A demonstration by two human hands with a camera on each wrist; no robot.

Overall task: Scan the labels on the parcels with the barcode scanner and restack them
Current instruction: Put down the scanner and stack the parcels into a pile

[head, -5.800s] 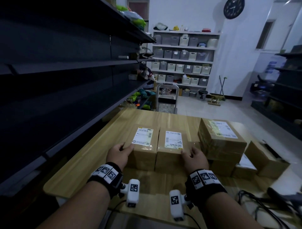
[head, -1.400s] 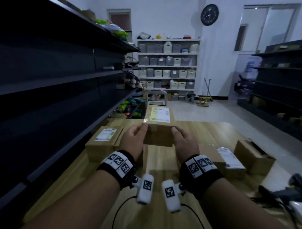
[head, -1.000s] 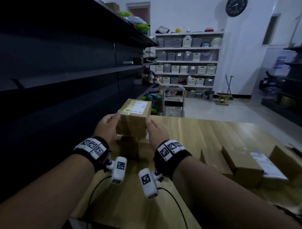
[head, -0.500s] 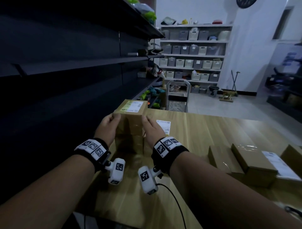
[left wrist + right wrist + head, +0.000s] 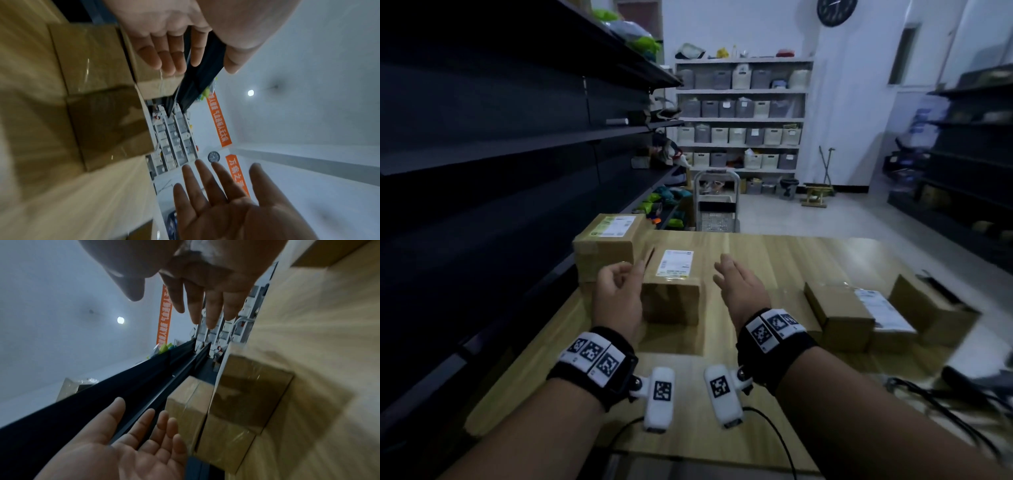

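Both hands hang free above the wooden bench point(image 5: 774, 260), holding nothing: the left hand point(image 5: 618, 294) has its fingers loosely curled just in front of the stacked parcel point(image 5: 607, 245), and the right hand point(image 5: 741, 287) is spread flat in the air, apart from every box. The stacked parcel sits with its label up on top of another box at the bench's left edge, right against the dark shelving point(image 5: 500, 137). Just beside it stands a lower parcel with a white label point(image 5: 673, 284), and well off to the right lie the remaining parcels point(image 5: 859, 315), one of them showing a label. A dark object among cables at the far right may be the barcode scanner point(image 5: 969, 380), though it is too dim to be sure. The main risk, as I judge it, lies in the stack: it stands near the bench edge, and a careless brush from the left hand so near its front face could shift the top box off square or tip it toward the shelving. Reaching right across the loose cables could also snag them and drag the scanner. Parcels could be restacked unscanned if the two groups get mixed.
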